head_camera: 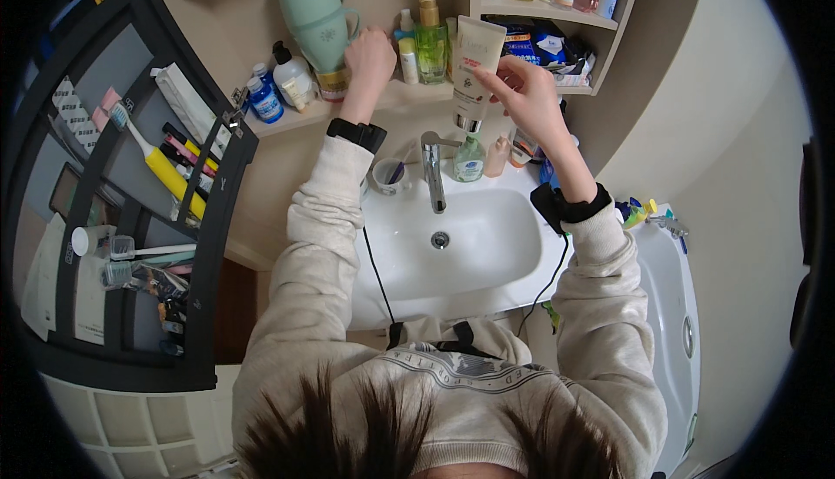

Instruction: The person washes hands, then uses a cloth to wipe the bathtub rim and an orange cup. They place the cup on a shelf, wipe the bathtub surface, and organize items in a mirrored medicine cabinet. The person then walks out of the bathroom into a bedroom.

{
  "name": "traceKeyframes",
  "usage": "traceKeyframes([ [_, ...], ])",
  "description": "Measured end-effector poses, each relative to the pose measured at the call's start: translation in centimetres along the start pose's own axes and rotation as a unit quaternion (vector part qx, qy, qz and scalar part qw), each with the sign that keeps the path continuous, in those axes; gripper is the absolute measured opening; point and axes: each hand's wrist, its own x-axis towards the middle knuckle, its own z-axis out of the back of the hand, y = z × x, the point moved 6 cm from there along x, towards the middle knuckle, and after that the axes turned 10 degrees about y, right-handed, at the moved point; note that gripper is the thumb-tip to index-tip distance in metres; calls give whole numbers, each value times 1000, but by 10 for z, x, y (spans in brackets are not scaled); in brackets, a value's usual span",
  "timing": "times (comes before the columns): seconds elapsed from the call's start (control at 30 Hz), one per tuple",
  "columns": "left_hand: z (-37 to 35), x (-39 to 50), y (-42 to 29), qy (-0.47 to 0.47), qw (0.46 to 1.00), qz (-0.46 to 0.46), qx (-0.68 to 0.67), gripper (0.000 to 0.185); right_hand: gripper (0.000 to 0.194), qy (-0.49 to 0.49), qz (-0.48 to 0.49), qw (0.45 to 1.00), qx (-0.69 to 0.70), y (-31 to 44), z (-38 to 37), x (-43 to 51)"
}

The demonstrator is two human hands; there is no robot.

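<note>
My right hand (525, 91) grips a cream-coloured squeeze tube (475, 74) with a silver cap, its cap end down, above the back right of the washbasin. My left hand (370, 55) is raised at the shelf, fingers curled, beside two pale green mugs or jugs (319, 22); whether it touches a handle is unclear. Just right of it stand a small bottle with a yellow-green cap (408, 61) and a green pump bottle with a gold top (432, 45). A white pump bottle with a black head (295, 77) and blue bottles (265, 100) stand further left.
Below are a white washbasin (450, 244), a chrome tap (433, 172), a green soap bottle (468, 160) and a cup (390, 175). An open cabinet door (215, 218) holding toothbrushes juts out at left. A side shelf (548, 10) with bottles is at right, near a bathtub (665, 309).
</note>
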Motion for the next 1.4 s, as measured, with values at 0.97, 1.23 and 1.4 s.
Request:
traceKeyframes([
  [0.97,79,-113,25,-70,962,-25,-262,30,38,-59,209,968,-122,50,-71,130],
  [1.23,75,-129,40,-81,954,-11,-287,33,35,73,102,982,-140,24,-127,157],
  [1.4,77,-135,52,-74,956,4,-284,33,33,120,14,986,-115,5,-135,159],
])
